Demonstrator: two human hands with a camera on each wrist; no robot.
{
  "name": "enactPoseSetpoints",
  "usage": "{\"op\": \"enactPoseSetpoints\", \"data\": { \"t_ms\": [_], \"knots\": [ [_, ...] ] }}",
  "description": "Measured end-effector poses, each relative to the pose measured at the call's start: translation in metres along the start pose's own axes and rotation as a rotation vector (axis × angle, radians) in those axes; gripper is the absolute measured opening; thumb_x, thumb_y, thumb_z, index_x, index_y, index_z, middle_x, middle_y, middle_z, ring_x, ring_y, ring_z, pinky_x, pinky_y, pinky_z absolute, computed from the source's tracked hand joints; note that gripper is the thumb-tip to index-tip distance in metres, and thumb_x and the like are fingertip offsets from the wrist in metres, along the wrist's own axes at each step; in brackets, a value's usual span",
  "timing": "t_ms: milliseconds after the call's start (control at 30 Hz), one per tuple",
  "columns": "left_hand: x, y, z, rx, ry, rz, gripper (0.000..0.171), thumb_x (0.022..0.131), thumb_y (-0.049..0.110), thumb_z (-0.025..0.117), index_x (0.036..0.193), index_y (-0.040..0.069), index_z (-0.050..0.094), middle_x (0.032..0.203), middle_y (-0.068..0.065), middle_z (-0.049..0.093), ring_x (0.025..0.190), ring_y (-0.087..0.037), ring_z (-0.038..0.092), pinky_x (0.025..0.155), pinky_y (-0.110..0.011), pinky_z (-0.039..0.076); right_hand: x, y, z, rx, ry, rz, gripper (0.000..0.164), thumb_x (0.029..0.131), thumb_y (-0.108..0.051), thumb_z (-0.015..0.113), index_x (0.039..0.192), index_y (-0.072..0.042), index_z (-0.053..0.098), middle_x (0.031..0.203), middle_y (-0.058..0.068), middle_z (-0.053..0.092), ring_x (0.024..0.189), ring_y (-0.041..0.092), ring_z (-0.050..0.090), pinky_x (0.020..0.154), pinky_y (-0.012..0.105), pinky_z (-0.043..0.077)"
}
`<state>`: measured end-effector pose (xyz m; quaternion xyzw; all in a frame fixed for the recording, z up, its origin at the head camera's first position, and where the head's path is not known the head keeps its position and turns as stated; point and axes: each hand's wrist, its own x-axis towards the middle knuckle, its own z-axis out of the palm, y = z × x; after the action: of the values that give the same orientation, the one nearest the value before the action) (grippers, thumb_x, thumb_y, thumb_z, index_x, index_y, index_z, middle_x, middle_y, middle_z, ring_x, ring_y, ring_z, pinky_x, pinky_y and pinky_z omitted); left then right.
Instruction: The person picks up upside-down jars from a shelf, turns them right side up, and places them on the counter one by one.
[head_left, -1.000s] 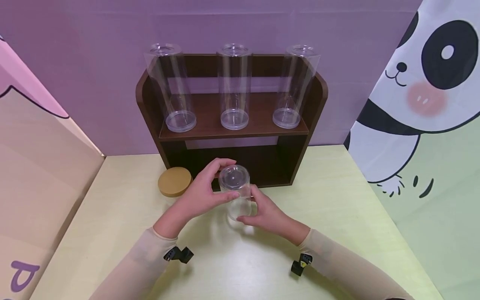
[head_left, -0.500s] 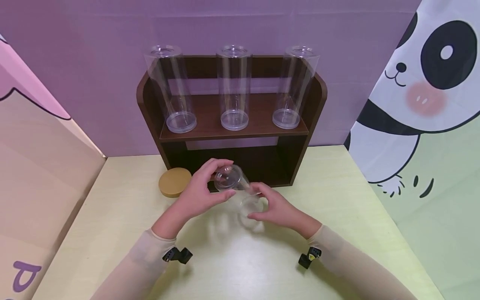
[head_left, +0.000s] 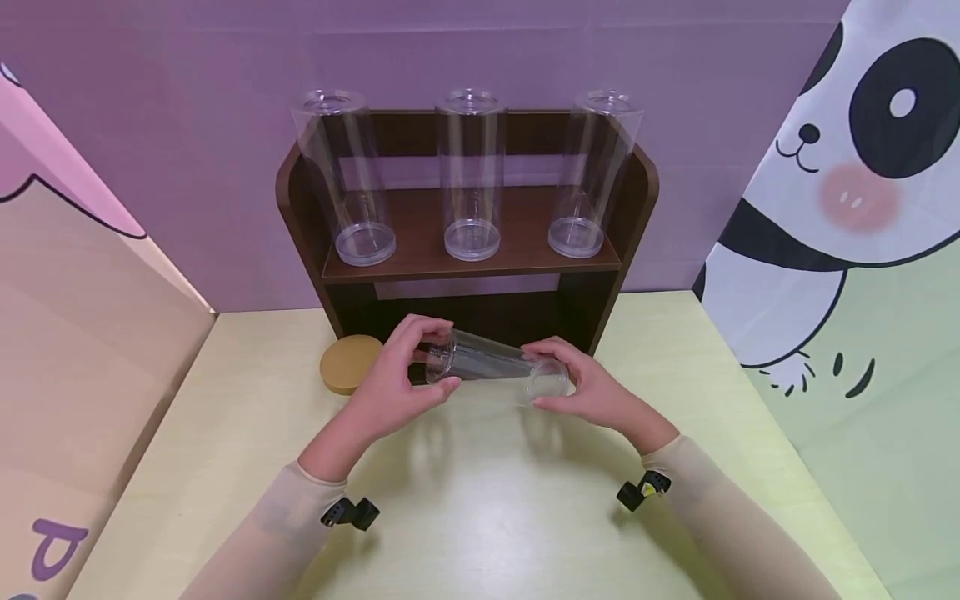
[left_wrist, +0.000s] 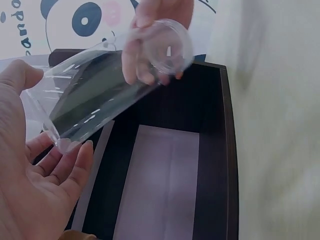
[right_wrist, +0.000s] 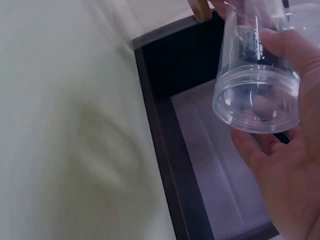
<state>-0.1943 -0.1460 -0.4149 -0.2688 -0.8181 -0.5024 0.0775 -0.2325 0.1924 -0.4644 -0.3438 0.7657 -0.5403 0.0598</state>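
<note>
A clear plastic jar (head_left: 487, 358) is held in the air, lying nearly level in front of the shelf's lower opening. My left hand (head_left: 397, 379) grips its left end, thumb in front and fingers behind. At the other end my right hand (head_left: 600, 396) holds the rim between thumb and fingers. The left wrist view shows the jar's transparent wall (left_wrist: 95, 95) slanting from one hand to the other. Up close in the right wrist view, the ridged rim (right_wrist: 256, 100) sits between the right thumb and fingers. No contents show through the plastic.
A dark brown two-tier shelf (head_left: 472, 271) stands against the purple backdrop. Three tall clear jars, left (head_left: 365, 242), middle (head_left: 472, 239) and right (head_left: 576, 237), stand on its upper tier. A round tan lid (head_left: 350, 364) is beside the shelf's left front, above the pale table (head_left: 480, 517).
The jar has gone from upright to almost horizontal. My right hand has moved right and up with its end, while my left hand has shifted slightly left.
</note>
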Motion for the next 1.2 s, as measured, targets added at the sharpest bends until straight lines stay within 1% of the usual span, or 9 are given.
{"op": "enactPoseSetpoints", "data": {
  "t_ms": [133, 367, 467, 567, 667, 900, 1033, 1100, 1200],
  "knots": [
    [-0.001, -0.002, 0.001, -0.019, -0.020, -0.007, 0.068, 0.091, 0.011, 0.090, 0.151, 0.008, 0.057, 0.137, -0.006, 0.058, 0.126, -0.023, 0.059, 0.102, -0.045, 0.062, -0.002, -0.004, -0.010, 0.043, 0.011, 0.015, 0.066, 0.092, 0.004, 0.086, 0.152, -0.007, 0.060, 0.151, 0.013, 0.061, 0.143, 0.027, 0.056, 0.113, 0.026, 0.050],
    [-0.003, -0.007, 0.003, -0.034, -0.057, -0.005, 0.068, 0.093, 0.009, 0.089, 0.152, 0.005, 0.057, 0.140, -0.011, 0.058, 0.127, -0.025, 0.058, 0.100, -0.044, 0.063, -0.002, -0.010, -0.021, 0.059, 0.026, 0.006, 0.063, 0.093, 0.008, 0.083, 0.151, -0.003, 0.060, 0.150, 0.024, 0.060, 0.140, 0.038, 0.056, 0.109, 0.027, 0.055],
    [-0.003, -0.008, 0.004, -0.013, -0.076, -0.010, 0.069, 0.092, 0.011, 0.090, 0.152, 0.006, 0.056, 0.141, -0.010, 0.058, 0.127, -0.024, 0.058, 0.102, -0.041, 0.063, -0.003, -0.014, -0.027, 0.061, 0.041, 0.000, 0.063, 0.092, 0.009, 0.083, 0.150, -0.004, 0.061, 0.151, 0.022, 0.061, 0.141, 0.033, 0.057, 0.111, 0.025, 0.053],
    [-0.003, -0.008, 0.005, 0.013, -0.094, -0.024, 0.070, 0.091, 0.013, 0.092, 0.151, 0.010, 0.056, 0.140, -0.004, 0.058, 0.128, -0.022, 0.059, 0.104, -0.038, 0.062, -0.003, -0.019, -0.032, 0.070, 0.054, -0.006, 0.062, 0.092, 0.010, 0.081, 0.149, -0.003, 0.060, 0.152, 0.019, 0.062, 0.141, 0.025, 0.057, 0.115, 0.025, 0.050],
    [-0.003, -0.010, 0.006, 0.028, -0.104, -0.043, 0.070, 0.090, 0.013, 0.093, 0.149, 0.012, 0.056, 0.139, 0.000, 0.058, 0.128, -0.020, 0.059, 0.105, -0.034, 0.061, -0.004, -0.021, -0.037, 0.081, 0.060, -0.009, 0.063, 0.093, 0.011, 0.080, 0.151, -0.002, 0.058, 0.154, 0.019, 0.060, 0.142, 0.021, 0.058, 0.117, 0.026, 0.049],
    [-0.004, -0.012, 0.008, 0.051, -0.110, -0.062, 0.072, 0.089, 0.012, 0.094, 0.150, 0.014, 0.056, 0.141, 0.000, 0.058, 0.132, -0.020, 0.060, 0.107, -0.032, 0.059, -0.008, -0.022, -0.041, 0.105, 0.090, 0.077, 0.071, 0.094, 0.008, 0.079, 0.157, -0.004, 0.050, 0.157, 0.016, 0.056, 0.140, 0.035, 0.057, 0.113, 0.028, 0.053],
    [-0.004, -0.010, 0.008, 0.055, -0.107, -0.071, 0.073, 0.089, 0.011, 0.094, 0.151, 0.014, 0.056, 0.143, 0.000, 0.058, 0.133, -0.021, 0.060, 0.107, -0.032, 0.059, -0.010, -0.019, -0.041, 0.103, 0.076, 0.101, 0.071, 0.095, 0.009, 0.077, 0.159, -0.003, 0.049, 0.158, 0.017, 0.054, 0.140, 0.041, 0.056, 0.113, 0.029, 0.053],
    [-0.004, -0.009, 0.007, 0.056, -0.104, -0.076, 0.073, 0.089, 0.010, 0.094, 0.152, 0.013, 0.056, 0.143, -0.001, 0.058, 0.133, -0.021, 0.060, 0.107, -0.032, 0.059, -0.011, -0.019, -0.041, 0.113, 0.060, 0.093, 0.072, 0.095, 0.011, 0.076, 0.159, -0.001, 0.048, 0.158, 0.019, 0.055, 0.141, 0.038, 0.057, 0.114, 0.028, 0.052],
    [-0.004, -0.009, 0.006, 0.049, -0.098, -0.076, 0.072, 0.089, 0.008, 0.093, 0.152, 0.012, 0.057, 0.143, -0.001, 0.058, 0.134, -0.022, 0.059, 0.107, -0.031, 0.059, -0.012, -0.020, -0.042, 0.141, 0.040, 0.077, 0.073, 0.094, 0.012, 0.076, 0.160, 0.001, 0.046, 0.157, 0.018, 0.057, 0.141, 0.029, 0.059, 0.115, 0.028, 0.052]
  ]
}}
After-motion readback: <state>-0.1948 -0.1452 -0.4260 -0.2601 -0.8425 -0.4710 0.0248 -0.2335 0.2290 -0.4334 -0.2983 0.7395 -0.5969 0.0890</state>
